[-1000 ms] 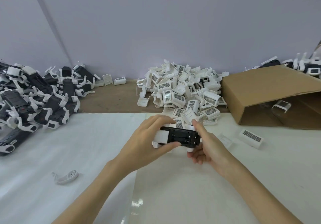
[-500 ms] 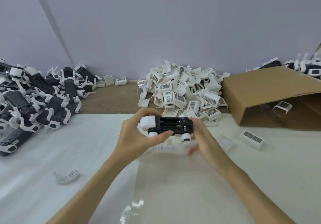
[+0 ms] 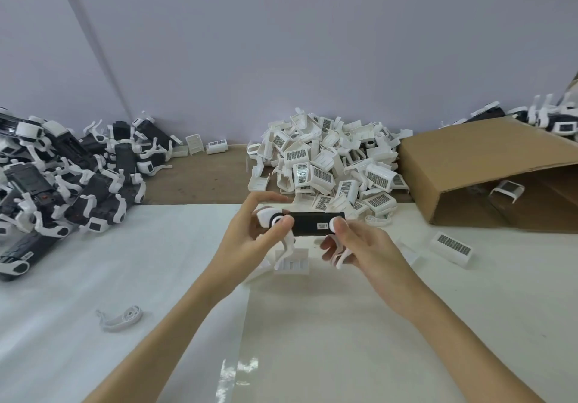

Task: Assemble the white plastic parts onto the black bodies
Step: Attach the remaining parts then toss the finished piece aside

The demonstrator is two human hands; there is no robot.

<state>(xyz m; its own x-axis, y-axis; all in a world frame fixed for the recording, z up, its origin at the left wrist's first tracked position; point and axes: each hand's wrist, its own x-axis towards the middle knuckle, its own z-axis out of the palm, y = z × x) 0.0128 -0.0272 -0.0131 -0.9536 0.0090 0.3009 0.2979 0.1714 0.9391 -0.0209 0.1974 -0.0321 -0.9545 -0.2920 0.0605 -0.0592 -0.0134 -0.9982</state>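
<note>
A long table (image 3: 93,277) under white sheeting runs along a lilac wall, and most of what lies on it tells how far the work has come. On the left, a large heap of finished units (image 3: 62,183), black with white pieces clipped on, suggests that a good share is already done. In the middle, against the wall, a big pile of white parts (image 3: 328,165) waits to be fitted, so plenty seems left. To the right a cardboard box (image 3: 484,177) lies tipped on its side, with a few more units behind it. Just in front of the white pile, held above the table, is one black body (image 3: 312,224): a slim dark block lying crosswise, with a small label on its near face, a rounded white piece at its left end and a white part hanging below it. The left hand (image 3: 250,233) grips its left end, thumb in front, fingers curled over the top. The right hand (image 3: 359,246) pinches the right end, thumb pressed on a white round cap. One stray clip (image 3: 120,319) lies near the left forearm.
</note>
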